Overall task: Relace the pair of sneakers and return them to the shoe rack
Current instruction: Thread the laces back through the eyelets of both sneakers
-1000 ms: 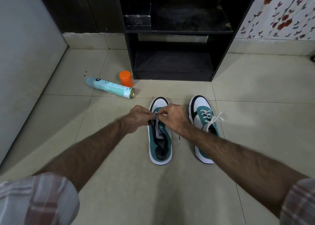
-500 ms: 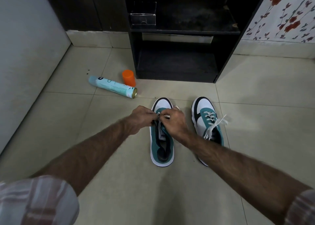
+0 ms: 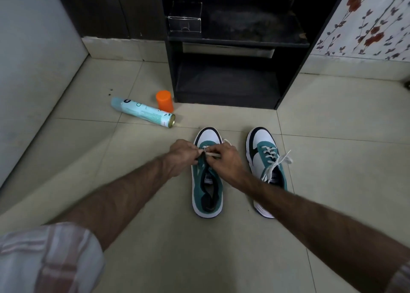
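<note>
At frame centre, the left hand (image 3: 180, 157) and right hand (image 3: 226, 162) both pinch the white lace (image 3: 210, 153) over the left-hand teal-and-white sneaker (image 3: 207, 195). The laced sneaker (image 3: 266, 157) stands just to its right on the tiled floor (image 3: 332, 150); the black shoe rack (image 3: 226, 79) is above them, well apart

On the tiled floor (image 3: 332, 159), the left hand (image 3: 182, 157) and right hand (image 3: 226, 162) meet over the left sneaker (image 3: 207, 195), their fingers (image 3: 200, 152) pinching its white lace (image 3: 210, 153) near the toe. At 3 o'clock from it stands the laced right sneaker (image 3: 266, 159). At 10 o'clock lie a spray can (image 3: 143, 112) and an orange cap (image 3: 164, 101); the black shoe rack (image 3: 230, 42) stands at 12 o'clock.
</note>
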